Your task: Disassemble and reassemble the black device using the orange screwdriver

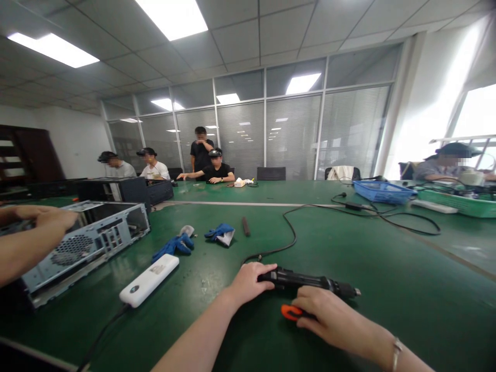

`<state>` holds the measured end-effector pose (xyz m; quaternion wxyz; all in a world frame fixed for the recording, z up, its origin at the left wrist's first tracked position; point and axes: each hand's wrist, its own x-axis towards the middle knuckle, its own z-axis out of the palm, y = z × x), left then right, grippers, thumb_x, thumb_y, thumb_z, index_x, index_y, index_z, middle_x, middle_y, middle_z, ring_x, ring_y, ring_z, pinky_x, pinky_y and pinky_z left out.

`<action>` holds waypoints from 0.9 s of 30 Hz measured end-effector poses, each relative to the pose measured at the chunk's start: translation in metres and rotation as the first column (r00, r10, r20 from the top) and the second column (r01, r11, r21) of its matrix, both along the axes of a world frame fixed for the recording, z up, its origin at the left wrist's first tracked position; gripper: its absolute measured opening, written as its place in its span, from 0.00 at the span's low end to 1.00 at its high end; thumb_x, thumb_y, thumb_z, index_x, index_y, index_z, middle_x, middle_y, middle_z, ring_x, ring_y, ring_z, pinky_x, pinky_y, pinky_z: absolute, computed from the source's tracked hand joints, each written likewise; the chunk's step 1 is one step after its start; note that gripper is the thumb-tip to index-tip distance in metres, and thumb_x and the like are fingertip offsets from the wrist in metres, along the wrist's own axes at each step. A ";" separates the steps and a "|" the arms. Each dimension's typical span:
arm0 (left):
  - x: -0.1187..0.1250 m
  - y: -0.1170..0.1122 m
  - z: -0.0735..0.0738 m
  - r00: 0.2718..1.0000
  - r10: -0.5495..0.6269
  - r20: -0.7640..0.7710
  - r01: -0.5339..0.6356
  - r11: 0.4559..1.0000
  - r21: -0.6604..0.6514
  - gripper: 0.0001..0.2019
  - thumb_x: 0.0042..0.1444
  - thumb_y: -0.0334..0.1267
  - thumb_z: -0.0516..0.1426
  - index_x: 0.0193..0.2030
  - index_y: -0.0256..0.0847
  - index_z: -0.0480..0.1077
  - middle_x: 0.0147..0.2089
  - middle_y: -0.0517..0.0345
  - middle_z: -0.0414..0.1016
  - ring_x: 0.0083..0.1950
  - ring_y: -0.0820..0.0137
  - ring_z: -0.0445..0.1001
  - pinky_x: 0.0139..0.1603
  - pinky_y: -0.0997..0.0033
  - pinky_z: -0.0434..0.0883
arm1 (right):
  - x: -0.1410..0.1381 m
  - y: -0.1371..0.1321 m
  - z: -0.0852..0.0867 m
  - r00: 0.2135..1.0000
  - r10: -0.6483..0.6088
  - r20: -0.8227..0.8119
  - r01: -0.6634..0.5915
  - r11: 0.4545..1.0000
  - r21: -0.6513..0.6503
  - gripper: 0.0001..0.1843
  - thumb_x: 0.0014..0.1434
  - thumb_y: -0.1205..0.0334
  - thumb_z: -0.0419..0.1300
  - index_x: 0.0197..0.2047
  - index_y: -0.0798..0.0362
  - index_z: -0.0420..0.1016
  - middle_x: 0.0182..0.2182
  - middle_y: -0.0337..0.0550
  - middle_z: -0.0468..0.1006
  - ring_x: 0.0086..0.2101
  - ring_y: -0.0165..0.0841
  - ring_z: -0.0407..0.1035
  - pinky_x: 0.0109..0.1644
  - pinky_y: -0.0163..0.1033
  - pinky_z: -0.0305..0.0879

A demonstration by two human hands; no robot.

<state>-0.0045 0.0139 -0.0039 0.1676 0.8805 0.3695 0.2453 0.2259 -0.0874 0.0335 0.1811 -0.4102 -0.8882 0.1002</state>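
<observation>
On the green table lies a black electric screwdriver [304,279], its bit end pointing right and its cord leaving near the rear end. My left hand [251,281] grips that rear end between thumb and fingers. My right hand [323,312] is closed, just in front of the screwdriver's barrel. From its fingers sticks out an orange-and-black tool handle [290,312]; the rest of this tool is hidden under the hand, so its kind cannot be made out.
A co-worker's arms [34,232] reach over an open computer case [93,235] at left. Nearby are a white power strip [149,281], blue gloves [176,244] and a brown bar [245,226]. A black cord [294,227] runs toward a blue basket [383,191] and a green basket [461,203].
</observation>
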 end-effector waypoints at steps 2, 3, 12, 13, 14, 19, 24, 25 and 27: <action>0.000 -0.002 0.000 1.000 0.001 -0.004 -0.001 1.000 -0.005 0.27 0.54 0.42 0.63 0.61 0.51 0.66 0.56 0.57 0.75 0.54 0.62 0.72 0.57 0.66 0.64 | 0.003 0.006 0.009 0.992 -0.027 -0.120 0.041 0.993 0.110 0.09 0.64 0.59 0.55 0.42 0.50 0.75 0.35 0.43 0.75 0.36 0.34 0.71 0.41 0.36 0.69; 0.001 -0.003 0.000 1.000 0.004 -0.003 -0.004 1.000 -0.007 0.27 0.54 0.43 0.63 0.61 0.51 0.66 0.55 0.57 0.75 0.54 0.62 0.73 0.56 0.66 0.64 | 0.004 0.009 0.015 0.975 -0.063 -0.215 0.103 0.978 0.180 0.10 0.65 0.57 0.54 0.43 0.50 0.74 0.35 0.43 0.75 0.35 0.34 0.71 0.39 0.36 0.69; 0.000 -0.004 -0.003 1.000 0.022 -0.003 -0.021 0.999 0.042 0.27 0.55 0.43 0.63 0.61 0.52 0.66 0.56 0.58 0.75 0.54 0.61 0.72 0.58 0.63 0.64 | -0.033 0.028 0.004 0.767 0.038 -0.640 0.434 0.704 0.562 0.26 0.65 0.66 0.53 0.65 0.49 0.54 0.43 0.48 0.75 0.39 0.35 0.73 0.42 0.41 0.72; 0.000 -0.004 -0.004 1.000 0.019 -0.009 -0.018 0.999 0.045 0.27 0.55 0.43 0.63 0.61 0.52 0.65 0.56 0.58 0.75 0.54 0.61 0.72 0.58 0.63 0.64 | -0.035 0.028 -0.003 0.800 0.088 -0.594 0.373 0.701 0.607 0.27 0.64 0.69 0.53 0.65 0.48 0.55 0.43 0.47 0.74 0.39 0.35 0.72 0.43 0.41 0.72; -0.001 -0.004 -0.004 1.000 0.016 -0.013 -0.015 0.999 0.047 0.27 0.55 0.43 0.63 0.61 0.52 0.65 0.56 0.58 0.75 0.54 0.61 0.72 0.58 0.63 0.64 | -0.035 0.029 -0.008 0.824 0.130 -0.551 0.312 0.707 0.634 0.28 0.64 0.71 0.53 0.65 0.47 0.55 0.42 0.47 0.74 0.40 0.35 0.71 0.43 0.41 0.72; -0.001 -0.003 -0.004 1.000 -0.002 -0.008 0.003 0.999 0.049 0.27 0.55 0.43 0.63 0.61 0.51 0.65 0.56 0.58 0.74 0.54 0.62 0.72 0.58 0.64 0.64 | -0.035 0.032 -0.018 0.821 0.204 -0.533 0.239 0.725 0.646 0.32 0.62 0.77 0.53 0.65 0.44 0.53 0.43 0.46 0.72 0.41 0.34 0.68 0.43 0.42 0.71; -0.001 -0.004 -0.004 1.000 0.000 -0.002 0.000 0.999 0.045 0.27 0.54 0.42 0.64 0.61 0.51 0.66 0.54 0.57 0.75 0.53 0.61 0.73 0.56 0.64 0.65 | -0.039 0.034 -0.014 0.852 0.204 -0.482 0.192 0.735 0.650 0.33 0.62 0.78 0.52 0.67 0.46 0.51 0.42 0.47 0.72 0.41 0.34 0.68 0.43 0.41 0.71; -0.001 -0.004 -0.004 1.000 0.002 -0.006 -0.002 0.999 0.044 0.27 0.54 0.42 0.64 0.61 0.50 0.66 0.53 0.57 0.76 0.52 0.61 0.73 0.56 0.64 0.65 | -0.039 0.033 -0.014 0.857 0.211 -0.471 0.176 0.737 0.652 0.33 0.62 0.78 0.52 0.67 0.46 0.51 0.43 0.47 0.72 0.42 0.34 0.68 0.44 0.41 0.71; -0.001 -0.006 -0.002 1.000 0.009 -0.022 -0.008 0.999 0.041 0.26 0.54 0.42 0.64 0.60 0.50 0.66 0.53 0.57 0.75 0.52 0.61 0.73 0.56 0.63 0.64 | -0.040 0.032 -0.015 0.868 0.213 -0.449 0.152 0.747 0.647 0.33 0.62 0.77 0.53 0.67 0.46 0.51 0.45 0.48 0.71 0.44 0.35 0.68 0.46 0.42 0.70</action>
